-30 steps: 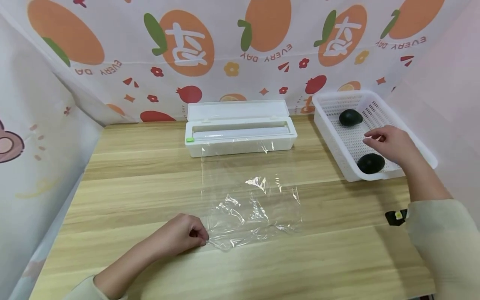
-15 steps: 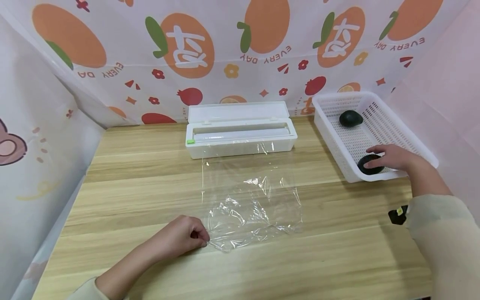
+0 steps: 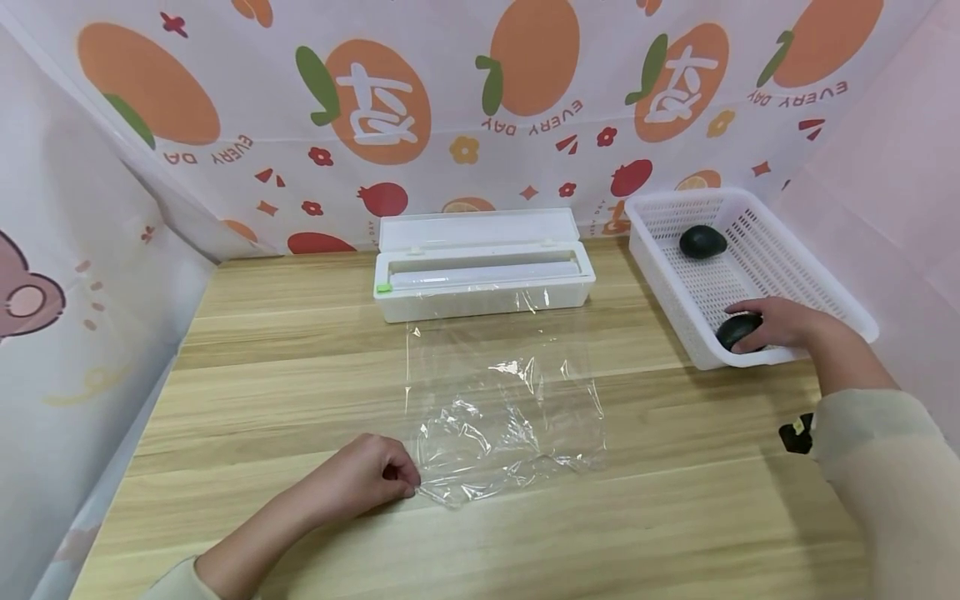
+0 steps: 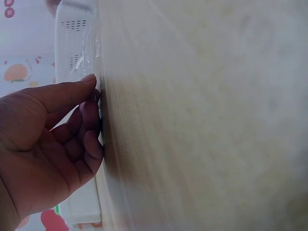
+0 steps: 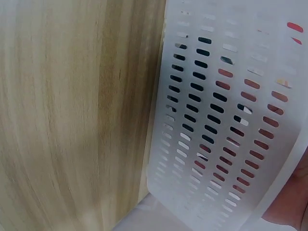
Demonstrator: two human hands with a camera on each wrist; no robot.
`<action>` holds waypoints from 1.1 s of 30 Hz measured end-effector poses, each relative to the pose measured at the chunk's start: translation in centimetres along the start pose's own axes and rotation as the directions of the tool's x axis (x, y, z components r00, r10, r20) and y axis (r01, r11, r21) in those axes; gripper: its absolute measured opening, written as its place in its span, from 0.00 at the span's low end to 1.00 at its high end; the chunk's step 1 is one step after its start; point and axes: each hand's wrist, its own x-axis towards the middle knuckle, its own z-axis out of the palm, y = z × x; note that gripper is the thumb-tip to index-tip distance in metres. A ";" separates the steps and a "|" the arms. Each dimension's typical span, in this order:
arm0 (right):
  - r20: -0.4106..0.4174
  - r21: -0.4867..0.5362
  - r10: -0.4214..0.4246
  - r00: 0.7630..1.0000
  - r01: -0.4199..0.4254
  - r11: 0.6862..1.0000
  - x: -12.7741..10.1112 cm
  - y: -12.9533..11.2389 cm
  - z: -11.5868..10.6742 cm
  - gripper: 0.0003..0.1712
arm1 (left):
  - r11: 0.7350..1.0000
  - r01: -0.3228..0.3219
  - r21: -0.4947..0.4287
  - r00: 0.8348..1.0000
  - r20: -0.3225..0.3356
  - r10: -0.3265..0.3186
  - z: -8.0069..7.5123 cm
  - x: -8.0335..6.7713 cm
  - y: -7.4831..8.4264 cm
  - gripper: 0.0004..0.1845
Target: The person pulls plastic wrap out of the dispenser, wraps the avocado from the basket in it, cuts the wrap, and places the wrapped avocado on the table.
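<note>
A sheet of clear cling film (image 3: 502, 408) lies crumpled on the wooden table, still running back to the white film dispenser box (image 3: 483, 275). My left hand (image 3: 371, 475) pinches the film's near left corner against the table; the left wrist view shows its curled fingers (image 4: 89, 130) at the film edge. My right hand (image 3: 772, 323) is inside the white perforated basket (image 3: 675, 279), its fingers curled round the near dark avocado (image 3: 737, 330). A second avocado (image 3: 702, 242) lies at the basket's far end. The right wrist view shows only the basket wall (image 5: 216, 130) and table.
Patterned fabric walls close in the table at the back, left and right. The dispenser lid stands open against the back wall. A small black object (image 3: 797, 433) shows by my right sleeve.
My right hand has dropped from above the basket's middle onto the near avocado and closed round it. The left hand has kept its pinch on the film.
</note>
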 end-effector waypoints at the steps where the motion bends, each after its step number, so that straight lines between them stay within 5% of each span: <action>1: 0.003 -0.007 0.011 1.000 -0.011 1.000 0.0 -0.1 0.0 0.47 | 1.000 0.000 -0.001 1.000 0.000 0.000 0.0 0.0 0.0 0.07; 11: 0.029 -0.045 0.062 0.998 -0.061 0.997 0.7 -0.6 0.6 0.48 | 0.999 0.035 0.017 0.999 -0.002 -0.035 0.2 -0.3 -0.1 0.07; 20: 0.067 0.060 0.026 0.997 -0.030 0.998 0.4 -0.2 0.7 0.42 | 0.999 0.039 0.022 0.999 0.002 -0.039 0.1 -0.1 0.0 0.08; 25: -0.078 0.110 0.046 0.996 -0.037 0.993 0.0 -0.3 0.4 0.47 | 1.000 0.015 0.001 1.000 0.005 -0.015 0.0 -0.1 0.0 0.05; 33: -0.343 0.305 0.127 0.931 -0.017 0.952 -0.6 -2.9 -0.1 0.49 | 0.998 0.034 -0.061 0.999 0.031 -0.032 -0.2 -0.4 -0.6 0.02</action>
